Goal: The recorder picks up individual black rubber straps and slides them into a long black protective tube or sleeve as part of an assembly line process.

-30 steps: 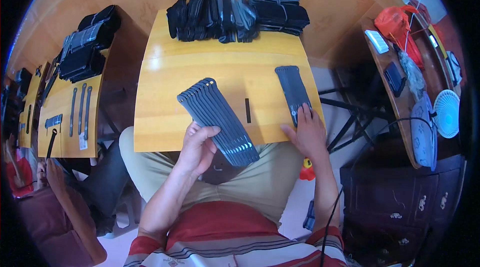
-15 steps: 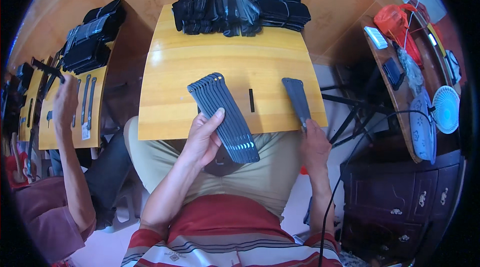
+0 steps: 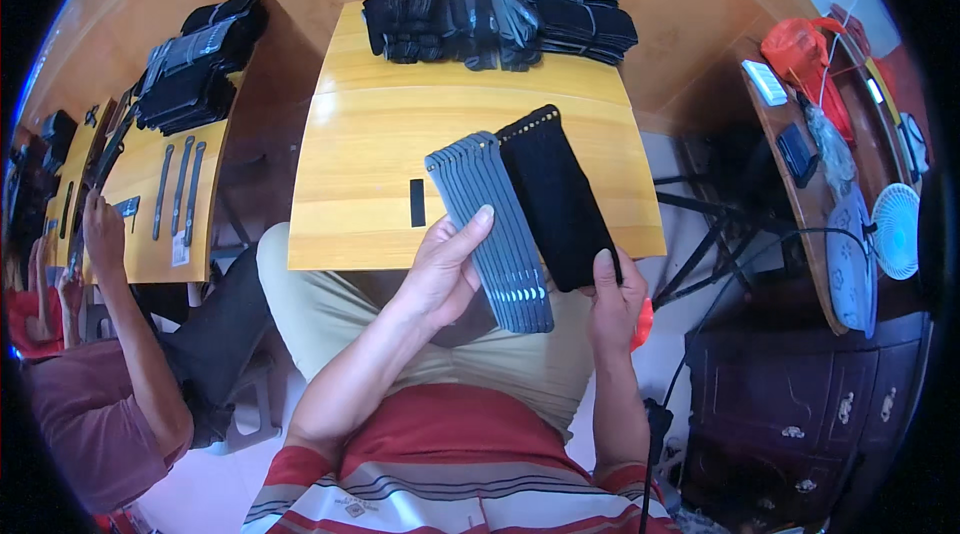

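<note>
Two bundles, grey straps (image 3: 490,224) and black straps (image 3: 560,204), over the desk (image 3: 350,164)'s near edge.
Left hand (image 3: 447,269) pinches grey, right hand (image 3: 617,299) black; even pressure should keep ends aligned.

Prob. a small assembly wkshp in a home-like rm: wood-top tables (image 3: 345,139) side by side w/ blk strap bundles (image 3: 585,26) piled on, co-worker (image 3: 100,394) seated at next one; also dk drawer cabinet (image 3: 775,389), sm. round fan (image 3: 895,231), tan panelled wall (image 3: 690,44).
</note>
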`<state>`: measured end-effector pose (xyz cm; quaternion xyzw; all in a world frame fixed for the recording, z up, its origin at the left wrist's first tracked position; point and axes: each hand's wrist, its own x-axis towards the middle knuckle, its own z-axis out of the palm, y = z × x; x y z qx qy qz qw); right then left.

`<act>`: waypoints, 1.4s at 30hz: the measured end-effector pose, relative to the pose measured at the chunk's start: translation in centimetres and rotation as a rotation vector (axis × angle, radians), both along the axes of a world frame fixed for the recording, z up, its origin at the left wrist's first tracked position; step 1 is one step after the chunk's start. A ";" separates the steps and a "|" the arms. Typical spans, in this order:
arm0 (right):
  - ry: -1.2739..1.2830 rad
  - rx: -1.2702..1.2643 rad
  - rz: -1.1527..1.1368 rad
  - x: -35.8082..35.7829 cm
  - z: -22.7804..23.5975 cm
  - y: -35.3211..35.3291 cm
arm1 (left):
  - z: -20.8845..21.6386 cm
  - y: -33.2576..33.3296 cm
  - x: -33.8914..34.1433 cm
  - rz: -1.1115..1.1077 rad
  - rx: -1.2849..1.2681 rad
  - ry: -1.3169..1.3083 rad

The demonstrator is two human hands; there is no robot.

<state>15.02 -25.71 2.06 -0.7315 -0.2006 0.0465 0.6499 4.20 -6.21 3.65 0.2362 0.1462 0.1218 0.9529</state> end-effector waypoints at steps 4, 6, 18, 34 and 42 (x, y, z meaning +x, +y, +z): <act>0.094 0.017 0.090 -1.5 0.1 0.6 | 0.1 0.1 0.4 0.026 0.003 -0.014; 0.123 0.009 0.123 -2.2 0.1 0.9 | -0.1 0.3 0.2 0.069 0.009 -0.013; 0.010 -0.093 0.255 -4.9 1.4 3.7 | -0.1 -0.4 0.7 0.282 0.256 0.021; -0.099 -0.204 0.476 -5.1 1.3 3.5 | -0.7 -0.7 0.7 0.409 0.371 0.160; -0.067 -0.142 0.486 -5.7 0.6 3.4 | -0.7 -1.0 0.6 0.445 0.312 0.153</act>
